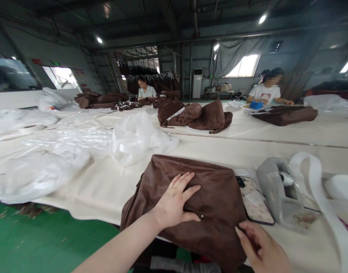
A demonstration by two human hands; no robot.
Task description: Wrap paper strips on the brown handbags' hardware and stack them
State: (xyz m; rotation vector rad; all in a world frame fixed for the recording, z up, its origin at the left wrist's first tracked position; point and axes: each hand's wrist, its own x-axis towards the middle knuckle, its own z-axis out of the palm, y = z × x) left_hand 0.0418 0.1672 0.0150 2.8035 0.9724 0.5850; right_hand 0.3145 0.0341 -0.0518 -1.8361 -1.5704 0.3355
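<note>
A dark brown leather-look bag (210,182) lies on the near edge of the white-covered table, its lower part hanging towards me. My left hand (176,199) rests flat on its upper face with the fingers spread. Just below that thumb shows a small metal piece (201,216). At the bag's right edge, my right hand (262,242) has thumb and forefinger closed together on the material; its other fingers are curled and partly hidden.
Right of the bag are a phone in a patterned case (257,206), a grey tape dispenser (279,189) and a looped white strap (316,182). Clear plastic bags (140,138) cover the left. Across the table lie more brown bags (208,115); people (267,91) work there.
</note>
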